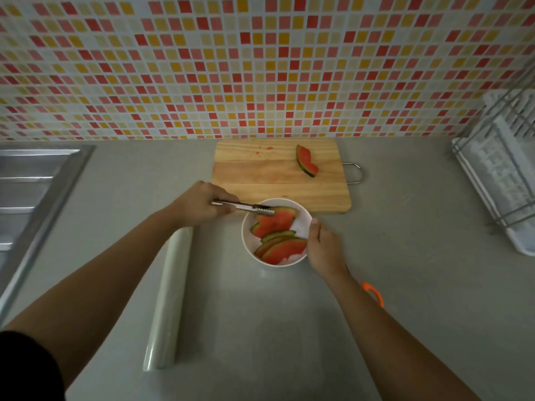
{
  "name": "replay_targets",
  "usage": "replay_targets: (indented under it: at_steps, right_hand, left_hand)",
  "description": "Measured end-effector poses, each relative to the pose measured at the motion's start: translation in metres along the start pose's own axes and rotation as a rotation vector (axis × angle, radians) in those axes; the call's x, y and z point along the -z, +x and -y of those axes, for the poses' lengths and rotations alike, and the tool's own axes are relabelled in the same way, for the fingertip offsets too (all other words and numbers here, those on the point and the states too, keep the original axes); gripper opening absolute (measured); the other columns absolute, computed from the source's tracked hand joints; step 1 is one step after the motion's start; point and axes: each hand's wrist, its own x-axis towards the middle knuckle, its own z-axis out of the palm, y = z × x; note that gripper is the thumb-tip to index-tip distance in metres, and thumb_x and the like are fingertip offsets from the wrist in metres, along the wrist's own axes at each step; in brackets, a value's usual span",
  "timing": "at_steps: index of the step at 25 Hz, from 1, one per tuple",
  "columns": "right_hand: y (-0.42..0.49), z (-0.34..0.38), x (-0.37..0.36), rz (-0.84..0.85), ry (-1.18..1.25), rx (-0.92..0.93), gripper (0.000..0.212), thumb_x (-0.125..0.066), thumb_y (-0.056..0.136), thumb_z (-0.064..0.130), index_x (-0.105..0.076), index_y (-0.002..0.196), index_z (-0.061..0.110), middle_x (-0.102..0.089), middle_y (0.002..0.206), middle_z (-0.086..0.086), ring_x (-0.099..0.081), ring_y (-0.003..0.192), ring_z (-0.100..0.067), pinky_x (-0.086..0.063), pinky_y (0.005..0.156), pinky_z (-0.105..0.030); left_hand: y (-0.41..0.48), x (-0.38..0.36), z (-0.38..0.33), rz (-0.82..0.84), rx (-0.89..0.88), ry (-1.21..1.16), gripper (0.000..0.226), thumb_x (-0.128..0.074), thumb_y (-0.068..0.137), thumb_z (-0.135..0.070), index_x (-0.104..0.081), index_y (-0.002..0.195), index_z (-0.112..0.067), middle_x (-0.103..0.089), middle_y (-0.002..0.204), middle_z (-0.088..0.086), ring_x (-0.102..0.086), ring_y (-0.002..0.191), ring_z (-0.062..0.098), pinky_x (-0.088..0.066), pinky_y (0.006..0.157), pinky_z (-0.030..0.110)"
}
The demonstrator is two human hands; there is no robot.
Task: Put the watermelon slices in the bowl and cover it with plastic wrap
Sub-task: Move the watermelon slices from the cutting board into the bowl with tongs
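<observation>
A white bowl [247, 241] stands on the grey counter just in front of the wooden cutting board [260, 175]. Several watermelon slices [285, 248] lie inside it. My left hand [199, 204] grips metal tongs [246, 208] whose tips rest on the topmost slice [275, 222] in the bowl. My right hand [324, 250] holds the bowl's right rim. One more watermelon slice [306, 160] lies on the board's far right part. A roll of plastic wrap [169, 296] lies on the counter to the left of the bowl.
A steel sink [31, 192] is at the left edge. A white dish rack [503, 175] stands at the right. An orange-handled object [375, 293] lies partly hidden under my right forearm. A tiled wall runs behind the board.
</observation>
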Motion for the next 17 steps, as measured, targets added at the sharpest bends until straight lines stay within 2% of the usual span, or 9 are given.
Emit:
replay_targets:
  at_steps: [3,6,8,10,12,14,17]
  right_hand:
    - [0.001,0.000,0.000,0.013,-0.009,0.001,0.056,-0.023,0.098,0.033,-0.063,0.082,-0.002,-0.067,0.090,-0.027,-0.061,0.089,-0.040,-0.047,0.077,-0.041]
    - [0.002,-0.001,0.000,0.007,-0.006,0.004,0.056,-0.024,0.098,0.033,-0.063,0.080,-0.003,-0.067,0.088,-0.028,-0.061,0.087,-0.041,-0.047,0.076,-0.042]
    - [0.001,-0.001,-0.001,0.003,0.002,0.007,0.055,-0.025,0.098,0.032,-0.062,0.077,-0.003,-0.067,0.086,-0.028,-0.062,0.085,-0.041,-0.046,0.072,-0.041]
    - [0.000,-0.001,-0.002,0.001,0.004,0.022,0.052,-0.027,0.098,0.031,-0.059,0.074,-0.003,-0.067,0.082,-0.028,-0.062,0.081,-0.040,-0.042,0.067,-0.038]
    - [0.000,-0.002,-0.002,0.009,-0.024,0.043,0.049,-0.029,0.099,0.027,-0.059,0.075,-0.003,-0.066,0.082,-0.029,-0.062,0.079,-0.040,-0.036,0.063,-0.035]
    - [0.000,-0.003,0.000,0.037,-0.058,0.036,0.046,-0.027,0.099,0.027,-0.059,0.086,-0.003,-0.066,0.086,-0.027,-0.061,0.082,-0.039,-0.034,0.063,-0.034]
    - [0.000,-0.003,0.000,0.099,-0.076,0.008,0.042,-0.020,0.100,0.023,-0.051,0.115,0.000,-0.063,0.103,-0.023,-0.059,0.093,-0.038,-0.041,0.074,-0.040]
  left_hand:
    - [-0.006,-0.012,-0.014,-0.001,-0.066,0.272,0.025,-0.059,0.090,-0.025,-0.071,0.111,-0.021,-0.073,0.100,0.008,-0.063,0.086,0.023,-0.043,0.074,0.025]
    - [-0.004,0.001,-0.020,-0.077,-0.087,0.201,0.025,-0.061,0.088,-0.023,-0.072,0.110,-0.019,-0.073,0.096,0.007,-0.058,0.075,0.016,-0.039,0.068,0.021]
    - [0.010,0.013,-0.022,-0.173,-0.040,0.106,0.024,-0.060,0.089,-0.023,-0.073,0.108,-0.017,-0.072,0.091,0.006,-0.057,0.073,0.014,-0.038,0.065,0.021]
    - [0.036,0.012,-0.030,-0.263,-0.002,0.069,0.025,-0.058,0.090,-0.025,-0.072,0.108,-0.016,-0.070,0.089,0.005,-0.060,0.078,0.020,-0.041,0.070,0.025]
    - [0.069,-0.003,-0.046,-0.249,-0.058,0.166,0.029,-0.055,0.091,-0.026,-0.068,0.115,-0.017,-0.069,0.095,0.012,-0.061,0.088,0.030,-0.047,0.074,0.034]
    - [0.104,-0.025,-0.065,-0.189,-0.103,0.324,0.032,-0.048,0.095,-0.027,-0.062,0.123,-0.021,-0.065,0.101,0.015,-0.060,0.090,0.036,-0.046,0.071,0.039]
    - [0.142,-0.046,-0.084,-0.162,0.009,0.377,0.035,-0.041,0.097,-0.028,-0.064,0.121,-0.017,-0.066,0.097,0.014,-0.059,0.082,0.032,-0.039,0.062,0.035]
